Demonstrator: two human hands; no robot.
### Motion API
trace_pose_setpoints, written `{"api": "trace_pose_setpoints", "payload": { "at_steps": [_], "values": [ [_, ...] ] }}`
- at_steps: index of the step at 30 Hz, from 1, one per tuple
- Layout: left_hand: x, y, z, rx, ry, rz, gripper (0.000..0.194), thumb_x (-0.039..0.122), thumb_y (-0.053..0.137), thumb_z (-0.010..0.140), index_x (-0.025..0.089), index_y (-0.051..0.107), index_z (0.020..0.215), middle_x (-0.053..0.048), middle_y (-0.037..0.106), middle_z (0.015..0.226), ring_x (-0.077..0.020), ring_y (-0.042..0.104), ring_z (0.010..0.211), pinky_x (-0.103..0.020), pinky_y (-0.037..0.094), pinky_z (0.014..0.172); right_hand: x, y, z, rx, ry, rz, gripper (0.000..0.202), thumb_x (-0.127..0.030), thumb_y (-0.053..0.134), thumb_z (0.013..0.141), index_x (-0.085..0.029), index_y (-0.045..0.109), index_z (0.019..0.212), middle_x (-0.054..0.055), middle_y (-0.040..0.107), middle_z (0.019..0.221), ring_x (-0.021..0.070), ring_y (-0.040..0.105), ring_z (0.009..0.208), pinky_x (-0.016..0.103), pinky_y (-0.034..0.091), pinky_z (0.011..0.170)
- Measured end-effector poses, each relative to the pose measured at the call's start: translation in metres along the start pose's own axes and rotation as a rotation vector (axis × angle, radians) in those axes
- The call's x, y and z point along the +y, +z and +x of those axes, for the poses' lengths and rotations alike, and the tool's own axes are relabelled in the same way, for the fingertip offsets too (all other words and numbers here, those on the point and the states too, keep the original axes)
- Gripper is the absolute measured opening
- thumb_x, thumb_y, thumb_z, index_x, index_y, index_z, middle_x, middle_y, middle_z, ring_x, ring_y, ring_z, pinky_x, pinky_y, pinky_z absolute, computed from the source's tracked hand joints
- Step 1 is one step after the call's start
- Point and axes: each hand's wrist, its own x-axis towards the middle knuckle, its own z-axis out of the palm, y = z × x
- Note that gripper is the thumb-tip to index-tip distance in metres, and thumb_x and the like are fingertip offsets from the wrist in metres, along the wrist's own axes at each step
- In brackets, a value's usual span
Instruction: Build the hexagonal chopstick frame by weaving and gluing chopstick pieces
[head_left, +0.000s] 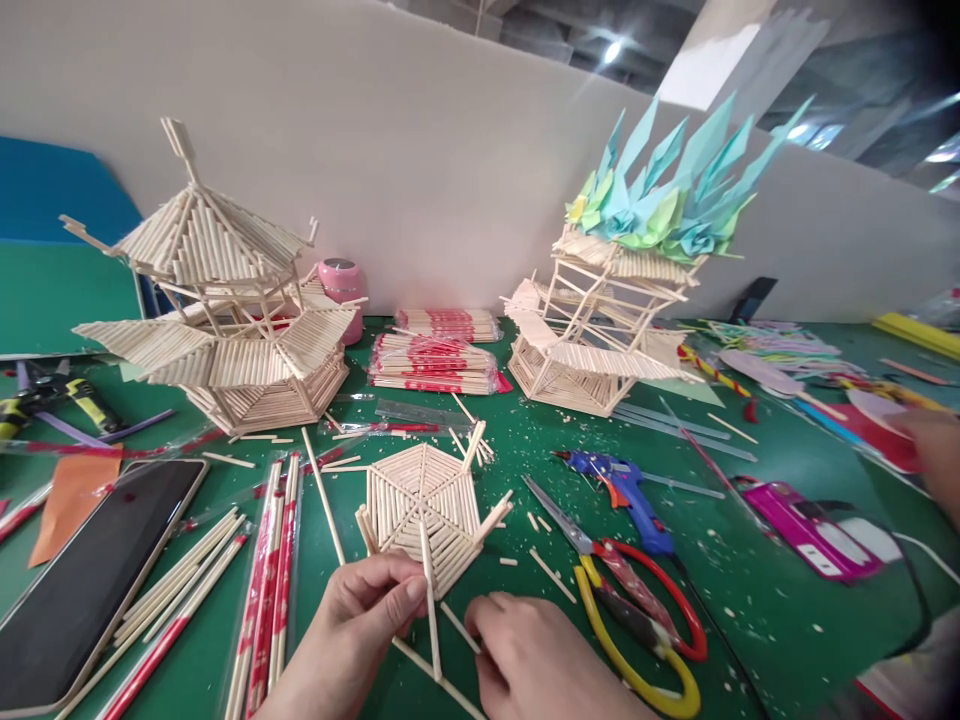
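My left hand (358,625) pinches a thin wooden stick (432,625) between thumb and fingertips. Its upper end lies over a hexagonal wooden-stick panel (401,480), which has short stick bundles projecting from its corners. Beside it, the curled fingers of my right hand (536,650) close on another wooden stick (458,627); their tips are partly hidden. A long stick (450,690) passes below both hands. To the right of the panel lie open-bladed scissors (574,530) and a blue glue gun (622,490).
Two stick pavilions (240,350) (585,360) stand at the back, one topped with folded paper. Wrapped chopstick bundles (435,362) lie between them. A phone (105,580) and wrapped chopsticks (266,590) are at left, a magenta device (810,530) at right. Another person's arm (937,450) enters from the right.
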Motion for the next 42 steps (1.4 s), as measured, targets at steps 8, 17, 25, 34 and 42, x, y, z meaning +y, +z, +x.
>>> {"api": "trace_pose_setpoints", "payload": {
  "at_steps": [8,17,25,34,42],
  "values": [
    [-0.002,0.001,0.001,0.008,-0.012,0.052,0.020,0.035,0.073,0.061,0.015,0.068,0.060,0.000,0.056,0.058,-0.0116,0.043,0.058,-0.023,0.033,0.058,0.003,-0.019,-0.001,0.151,0.129,1.025,0.004,-0.019,0.051,0.071,-0.016,0.049,0.069,-0.005,0.042,0.057,0.0077,0.042,0.052,0.017,0.037,0.047],
    [-0.001,-0.001,0.000,-0.028,0.007,0.138,0.022,0.035,0.068,0.067,0.014,0.067,0.062,-0.001,0.059,0.062,-0.0126,0.045,0.061,-0.023,0.035,0.059,-0.005,-0.014,0.012,0.158,0.038,1.164,0.012,-0.023,0.051,0.078,-0.014,0.050,0.071,-0.005,0.044,0.060,0.0070,0.040,0.053,0.018,0.035,0.050],
    [0.000,-0.001,0.000,-0.020,0.024,0.204,0.027,0.039,0.067,0.067,0.013,0.066,0.061,0.000,0.056,0.058,-0.0107,0.042,0.058,-0.021,0.034,0.056,-0.010,-0.013,0.016,0.191,0.060,1.066,0.013,-0.023,0.053,0.075,-0.014,0.051,0.066,-0.005,0.040,0.057,0.0082,0.037,0.053,0.018,0.032,0.049],
    [-0.002,-0.002,0.001,-0.021,0.023,0.206,0.028,0.040,0.067,0.065,0.013,0.066,0.062,0.000,0.057,0.059,-0.0118,0.044,0.059,-0.022,0.035,0.058,-0.008,-0.013,0.019,0.181,0.079,1.030,0.017,-0.027,0.053,0.075,-0.015,0.050,0.064,-0.004,0.041,0.056,0.0085,0.037,0.052,0.019,0.032,0.047],
    [-0.003,-0.003,-0.001,-0.038,0.027,0.228,0.028,0.040,0.066,0.067,0.012,0.066,0.061,-0.001,0.059,0.059,-0.0116,0.044,0.058,-0.022,0.035,0.057,-0.008,-0.013,0.021,0.186,0.073,1.010,0.016,-0.026,0.053,0.075,-0.015,0.050,0.063,-0.005,0.042,0.055,0.0085,0.037,0.051,0.019,0.032,0.046]
  ]
}}
